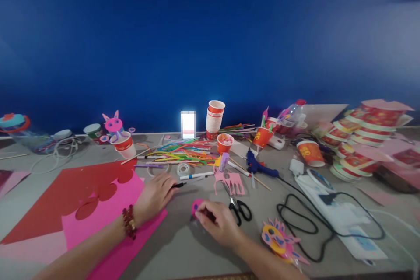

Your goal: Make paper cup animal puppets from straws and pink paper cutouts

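Observation:
My left hand (156,197), with a red bead bracelet at the wrist, rests over the edge of a bright pink sheet (114,210). Its fingers are closed on a black pen (179,185) that points right. A small round pink piece (197,206) with dark marks is pinched in the fingertips of my right hand (216,221), just above the grey table. Black-handled scissors (241,211) lie right behind my right hand. Beyond them is a cut pink paper scrap (231,182).
Red paper (49,201) lies at left. Colored sticks (183,153), stacked cups (215,118) and a lit screen (188,124) stand farther back. A blue glue gun (260,166), its cable, a pink-yellow paper figure (278,238) and bowl stacks (370,135) are at right.

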